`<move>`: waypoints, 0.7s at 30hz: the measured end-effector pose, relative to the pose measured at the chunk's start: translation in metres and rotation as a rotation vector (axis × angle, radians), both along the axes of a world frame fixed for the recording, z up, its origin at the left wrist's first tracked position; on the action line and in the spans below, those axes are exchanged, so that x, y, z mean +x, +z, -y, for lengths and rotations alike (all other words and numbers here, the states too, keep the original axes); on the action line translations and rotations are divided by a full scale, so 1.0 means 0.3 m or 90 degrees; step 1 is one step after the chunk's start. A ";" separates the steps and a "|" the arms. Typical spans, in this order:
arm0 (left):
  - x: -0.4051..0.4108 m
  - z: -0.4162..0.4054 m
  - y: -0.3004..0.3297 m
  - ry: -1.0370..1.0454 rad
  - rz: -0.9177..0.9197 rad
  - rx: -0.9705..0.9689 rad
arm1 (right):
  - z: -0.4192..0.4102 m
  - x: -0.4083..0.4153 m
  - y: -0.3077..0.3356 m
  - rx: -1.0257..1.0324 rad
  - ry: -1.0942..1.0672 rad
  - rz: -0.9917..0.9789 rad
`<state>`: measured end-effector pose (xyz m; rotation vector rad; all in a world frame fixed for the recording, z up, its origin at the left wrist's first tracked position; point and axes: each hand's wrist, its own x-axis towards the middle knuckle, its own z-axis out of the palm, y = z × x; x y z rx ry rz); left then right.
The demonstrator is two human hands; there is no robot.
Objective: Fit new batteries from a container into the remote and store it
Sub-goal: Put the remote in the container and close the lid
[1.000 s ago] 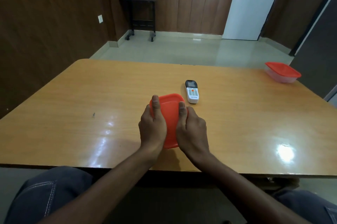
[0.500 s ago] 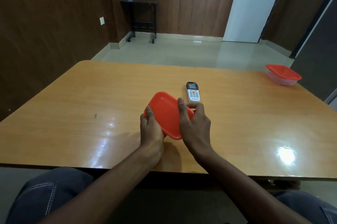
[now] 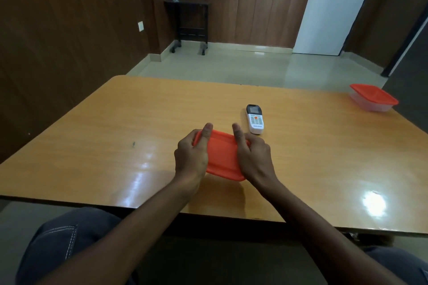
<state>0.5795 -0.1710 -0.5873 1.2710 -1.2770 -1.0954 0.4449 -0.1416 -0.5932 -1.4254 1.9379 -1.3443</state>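
Observation:
A container with an orange-red lid [image 3: 223, 157] sits near the front middle of the wooden table [image 3: 115, 136]. My left hand [image 3: 193, 152] grips its left side with the thumb lying on the lid. My right hand [image 3: 252, 157] grips its right side, thumb also on top. The container's body and contents are hidden under the lid and my hands. A white remote [image 3: 254, 119] with a dark screen lies face up just beyond my right hand, untouched.
A second clear container with a red lid [image 3: 374, 98] stands at the table's far right corner. Beyond the table are a tiled floor, a small black side table [image 3: 190, 25] and a white door [image 3: 333, 6].
The container was turned and tilted half a second ago; now it lies flatter and angled, with both hands still gripping its sides. The remote has not moved.

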 end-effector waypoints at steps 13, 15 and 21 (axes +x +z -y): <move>0.351 0.097 0.007 0.089 0.039 0.119 | 0.076 0.236 -0.036 -0.025 0.283 -0.318; 0.427 0.105 0.014 0.094 0.035 0.126 | 0.097 0.307 -0.039 -0.027 0.311 -0.314; 0.705 0.174 0.056 0.203 0.045 0.152 | 0.187 0.595 -0.040 -0.027 0.253 -0.251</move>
